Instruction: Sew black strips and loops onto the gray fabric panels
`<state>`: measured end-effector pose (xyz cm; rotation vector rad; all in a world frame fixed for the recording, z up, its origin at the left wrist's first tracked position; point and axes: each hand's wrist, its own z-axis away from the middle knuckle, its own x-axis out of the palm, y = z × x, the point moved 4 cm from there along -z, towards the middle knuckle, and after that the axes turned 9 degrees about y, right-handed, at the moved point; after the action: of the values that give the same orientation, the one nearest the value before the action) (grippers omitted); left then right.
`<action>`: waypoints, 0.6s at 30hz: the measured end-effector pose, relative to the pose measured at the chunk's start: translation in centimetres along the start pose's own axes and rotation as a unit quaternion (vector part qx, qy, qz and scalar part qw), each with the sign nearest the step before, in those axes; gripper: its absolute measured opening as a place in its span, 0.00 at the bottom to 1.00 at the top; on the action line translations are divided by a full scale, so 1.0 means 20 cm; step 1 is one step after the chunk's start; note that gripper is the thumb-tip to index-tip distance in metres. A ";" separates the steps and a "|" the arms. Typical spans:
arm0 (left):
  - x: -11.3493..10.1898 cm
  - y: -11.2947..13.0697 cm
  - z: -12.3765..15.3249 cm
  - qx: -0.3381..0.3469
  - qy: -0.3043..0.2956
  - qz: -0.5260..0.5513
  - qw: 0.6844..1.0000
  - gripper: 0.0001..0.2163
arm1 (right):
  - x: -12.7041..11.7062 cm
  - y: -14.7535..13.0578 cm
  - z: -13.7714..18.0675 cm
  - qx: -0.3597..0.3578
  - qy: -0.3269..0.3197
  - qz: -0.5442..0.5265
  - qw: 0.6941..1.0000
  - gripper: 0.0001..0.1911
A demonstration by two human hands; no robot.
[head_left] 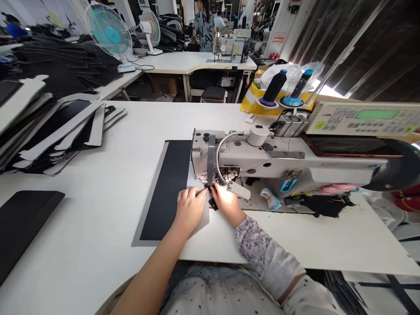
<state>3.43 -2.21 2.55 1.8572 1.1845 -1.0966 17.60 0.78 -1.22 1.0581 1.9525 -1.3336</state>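
A dark panel with a light grey border lies flat on the white table, its right side running beneath the head of the sewing machine. My left hand rests on the panel's right part, fingers bent together and thumb pointing to the needle area. Close beside it, my right hand is closed, its fingertips at a small black piece just below the presser foot. Both hands' fingertips nearly meet there. The needle and the exact grip are hidden by the fingers and the machine's grey guard.
Stacked dark and grey panels lie at the left, with another black panel nearer. Thread cones and a control panel stand behind the machine. A bendable lamp hangs beside my right hand. Fans and a person are farther back.
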 end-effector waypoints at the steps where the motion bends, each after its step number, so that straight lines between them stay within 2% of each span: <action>1: 0.00 0.00 0.00 0.001 -0.003 0.000 1.000 0.15 | -0.01 -0.01 0.00 0.000 0.000 -0.007 1.000 0.18; 3: 0.00 0.00 0.00 0.003 -0.005 0.004 1.000 0.15 | -0.05 -0.04 0.02 -0.016 -0.005 -0.020 1.000 0.16; 7: 0.01 -0.01 -0.01 0.001 -0.002 0.020 1.000 0.14 | -0.16 -0.06 0.11 -0.133 -0.054 -0.041 0.989 0.10; 8: 0.02 -0.02 -0.02 0.000 0.000 0.023 1.000 0.14 | -0.19 -0.05 0.13 -0.143 -0.056 -0.028 0.988 0.09; 12: 0.06 -0.05 -0.06 -0.004 0.020 0.026 0.999 0.12 | -0.29 0.05 0.15 -0.078 -0.002 0.051 0.996 0.12; 13: 0.07 -0.06 -0.08 -0.005 0.023 0.023 0.999 0.12 | -0.30 0.04 0.15 -0.082 0.001 0.049 0.995 0.12; 18: 0.10 -0.09 -0.15 -0.008 0.021 0.001 1.000 0.09 | -0.20 -0.10 0.20 -0.192 -0.035 -0.015 0.981 0.11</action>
<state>3.17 1.78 1.84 1.8776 1.2111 -1.0496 18.01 -4.50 1.51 0.7862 2.0689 -0.9392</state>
